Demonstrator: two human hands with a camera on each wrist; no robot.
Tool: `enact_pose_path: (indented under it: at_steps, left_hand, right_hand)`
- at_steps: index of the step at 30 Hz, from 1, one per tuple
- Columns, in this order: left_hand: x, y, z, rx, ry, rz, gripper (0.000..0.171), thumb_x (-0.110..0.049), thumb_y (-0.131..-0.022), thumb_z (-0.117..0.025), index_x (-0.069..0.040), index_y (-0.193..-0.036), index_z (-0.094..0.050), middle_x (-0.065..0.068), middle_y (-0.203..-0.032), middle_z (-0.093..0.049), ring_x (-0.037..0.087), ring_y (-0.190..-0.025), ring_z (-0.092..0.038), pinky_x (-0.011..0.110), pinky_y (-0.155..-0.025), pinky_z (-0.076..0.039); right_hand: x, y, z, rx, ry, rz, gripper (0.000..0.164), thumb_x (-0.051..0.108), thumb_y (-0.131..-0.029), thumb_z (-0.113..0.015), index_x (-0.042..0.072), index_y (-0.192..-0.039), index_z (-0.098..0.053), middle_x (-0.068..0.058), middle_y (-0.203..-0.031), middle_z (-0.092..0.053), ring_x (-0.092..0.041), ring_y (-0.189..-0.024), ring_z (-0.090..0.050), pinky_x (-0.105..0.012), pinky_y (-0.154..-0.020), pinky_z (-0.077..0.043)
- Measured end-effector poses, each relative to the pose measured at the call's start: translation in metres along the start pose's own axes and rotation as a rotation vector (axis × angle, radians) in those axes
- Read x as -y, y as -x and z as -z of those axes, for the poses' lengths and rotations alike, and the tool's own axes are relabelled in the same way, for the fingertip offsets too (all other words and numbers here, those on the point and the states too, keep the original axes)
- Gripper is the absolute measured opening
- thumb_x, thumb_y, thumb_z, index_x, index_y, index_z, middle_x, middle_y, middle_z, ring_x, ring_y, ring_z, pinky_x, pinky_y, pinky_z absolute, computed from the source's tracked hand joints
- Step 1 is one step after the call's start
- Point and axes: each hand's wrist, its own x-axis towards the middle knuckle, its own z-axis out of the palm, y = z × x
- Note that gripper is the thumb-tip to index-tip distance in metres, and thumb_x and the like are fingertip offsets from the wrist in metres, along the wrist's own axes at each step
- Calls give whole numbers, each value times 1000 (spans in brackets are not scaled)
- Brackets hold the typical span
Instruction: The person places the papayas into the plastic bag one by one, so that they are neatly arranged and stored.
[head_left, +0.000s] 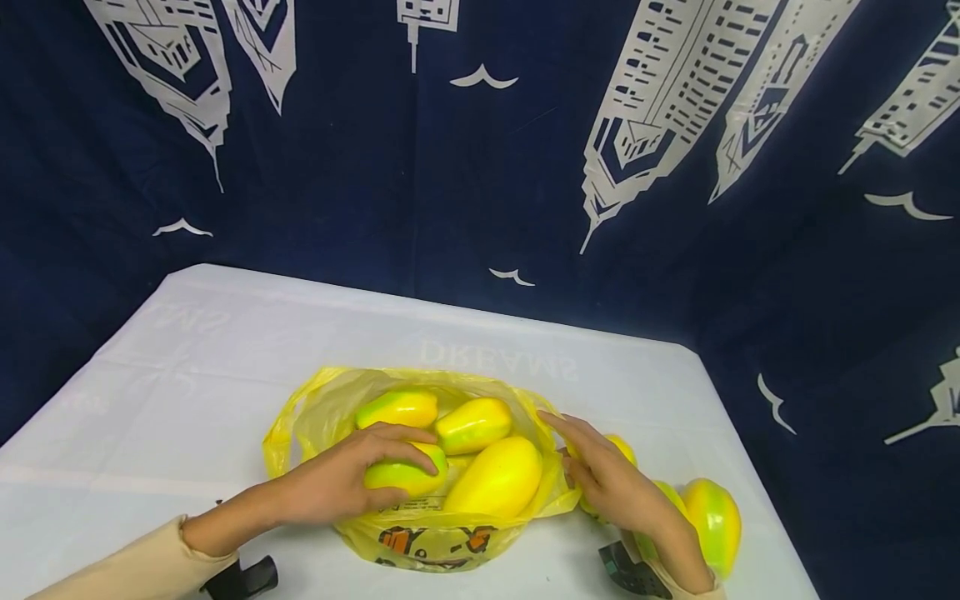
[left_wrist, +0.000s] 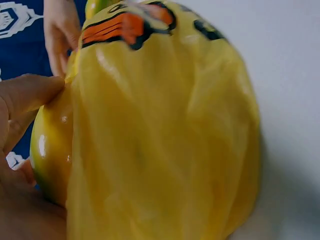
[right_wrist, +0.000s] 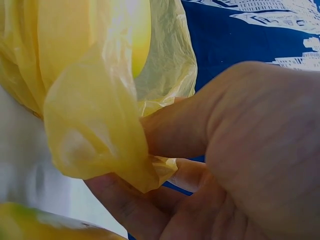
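A yellow plastic bag (head_left: 360,537) with a printed cartoon stands with its mouth spread on the table. Inside its mouth, my left hand (head_left: 337,475) grips a yellow-green mango (head_left: 405,477), fingers over its top and thumb at the near side. Three more fruits lie in the bag: a large yellow mango (head_left: 498,479), a smaller one (head_left: 474,423) and a greener one (head_left: 397,408). At the bag's right rim, my right hand (head_left: 618,483) pinches the plastic between thumb and fingers, as the right wrist view shows with the bag's edge (right_wrist: 95,125). Bag film hides much in the left wrist view.
To the right of the bag, several yellow-green fruits, one a mango-like fruit (head_left: 712,525), lie partly behind my right forearm. A white cloth covers the table (head_left: 187,333). Behind it hangs a dark blue curtain (head_left: 360,167) printed with white buildings.
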Motion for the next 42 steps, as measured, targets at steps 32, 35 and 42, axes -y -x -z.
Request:
enact_pose_path:
  at_steps: [32, 35, 42]
  left_hand:
    - [13, -2, -27, -7, -171, -22, 32, -19, -94, -70, -28, -124, -67, 1, -143, -55, 28, -132, -49, 58, -105, -42]
    - [12, -1, -27, 1, -175, -9, 32, -19, -94, -70, -30, -124, -66, 0, -143, -55, 28, -132, -49, 59, -105, -41]
    - [11, -1, -26, 1, -187, 7, 32, -20, -94, -71, -29, -124, -67, 2, -145, -53, 29, -134, -47, 62, -104, -40]
  right_hand:
    - [-2, 0, 0, -10, 15, 20, 76, -13, -93, -56, 22, -157, -34, -10, -148, -49, -28, -125, -57, -46, -99, -52]
    - [-1, 0, 1, -7, 9, 23, 75, -13, -93, -56, 21, -157, -34, -11, -149, -49, -27, -123, -58, -45, -98, -52]
    - [-1, 1, 1, 7, -12, 2, 76, -13, -93, -55, 23, -157, -33, -10, -148, -49, -26, -120, -59, -46, -99, -52]
